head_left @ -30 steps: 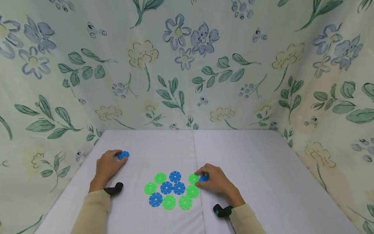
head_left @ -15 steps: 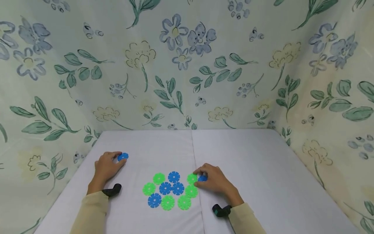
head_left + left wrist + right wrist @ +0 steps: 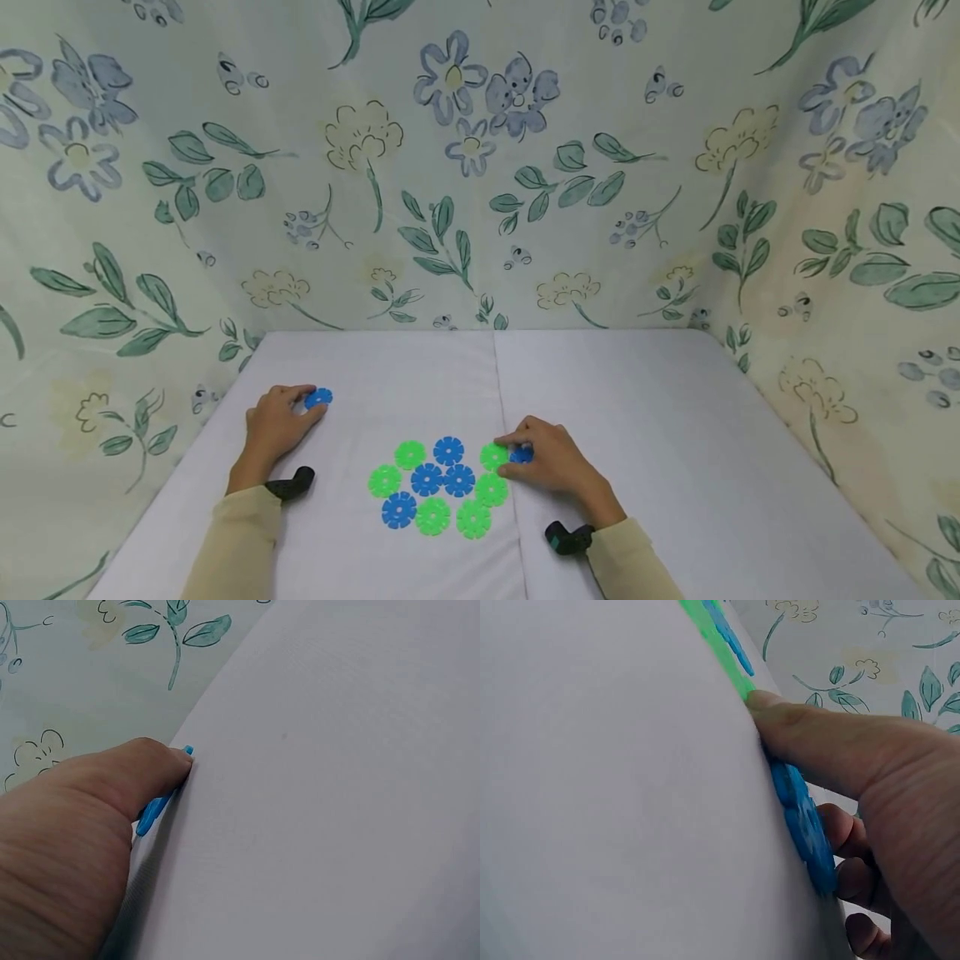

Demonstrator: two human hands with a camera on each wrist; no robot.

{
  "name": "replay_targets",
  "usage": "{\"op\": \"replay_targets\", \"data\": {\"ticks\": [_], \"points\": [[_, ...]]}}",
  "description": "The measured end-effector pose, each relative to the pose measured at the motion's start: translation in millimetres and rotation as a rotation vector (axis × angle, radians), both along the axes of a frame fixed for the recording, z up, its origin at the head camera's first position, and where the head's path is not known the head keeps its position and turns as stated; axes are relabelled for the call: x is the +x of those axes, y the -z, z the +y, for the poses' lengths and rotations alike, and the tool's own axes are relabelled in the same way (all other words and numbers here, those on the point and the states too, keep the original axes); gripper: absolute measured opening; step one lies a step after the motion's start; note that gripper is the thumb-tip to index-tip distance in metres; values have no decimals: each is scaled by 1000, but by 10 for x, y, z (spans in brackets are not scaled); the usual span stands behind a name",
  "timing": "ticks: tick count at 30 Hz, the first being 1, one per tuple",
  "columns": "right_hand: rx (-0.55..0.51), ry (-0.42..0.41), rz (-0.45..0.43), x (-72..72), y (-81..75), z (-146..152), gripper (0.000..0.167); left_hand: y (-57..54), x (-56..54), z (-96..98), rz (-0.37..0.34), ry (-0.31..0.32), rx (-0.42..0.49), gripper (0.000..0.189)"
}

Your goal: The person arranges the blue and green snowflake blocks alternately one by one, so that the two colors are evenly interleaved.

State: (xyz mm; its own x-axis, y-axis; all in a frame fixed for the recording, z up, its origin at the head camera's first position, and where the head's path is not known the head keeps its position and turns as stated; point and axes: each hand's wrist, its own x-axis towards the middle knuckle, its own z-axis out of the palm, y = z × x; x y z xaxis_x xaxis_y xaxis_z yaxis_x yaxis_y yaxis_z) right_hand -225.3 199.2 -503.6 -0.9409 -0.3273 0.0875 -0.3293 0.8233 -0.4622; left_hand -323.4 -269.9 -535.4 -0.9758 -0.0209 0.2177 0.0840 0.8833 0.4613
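Note:
At the table's left, my left hand pinches the near side of a blue snowflake disc, a flat notched plastic piece. In the left wrist view my thumb lies over this blue disc, hiding much of it. My right hand curls round another blue snowflake disc, partly hidden under the fingers. Its thumb and index tips reach the edges of the neighbouring green snowflake disc. In the right wrist view the blue disc lies flat between thumb and curled fingers, the thumb tip right at the green disc.
Between the hands lie several more green discs and blue discs, flat and close together. White cloth covers the table, with a seam down its middle. A floral curtain stands behind and at both sides.

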Motion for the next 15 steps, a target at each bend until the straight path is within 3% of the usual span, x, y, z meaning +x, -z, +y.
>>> {"op": "replay_targets", "data": {"ticks": [15], "points": [[-78, 49, -44, -28, -26, -67, 38, -44, 11, 12, -15, 5, 4, 60]]}}
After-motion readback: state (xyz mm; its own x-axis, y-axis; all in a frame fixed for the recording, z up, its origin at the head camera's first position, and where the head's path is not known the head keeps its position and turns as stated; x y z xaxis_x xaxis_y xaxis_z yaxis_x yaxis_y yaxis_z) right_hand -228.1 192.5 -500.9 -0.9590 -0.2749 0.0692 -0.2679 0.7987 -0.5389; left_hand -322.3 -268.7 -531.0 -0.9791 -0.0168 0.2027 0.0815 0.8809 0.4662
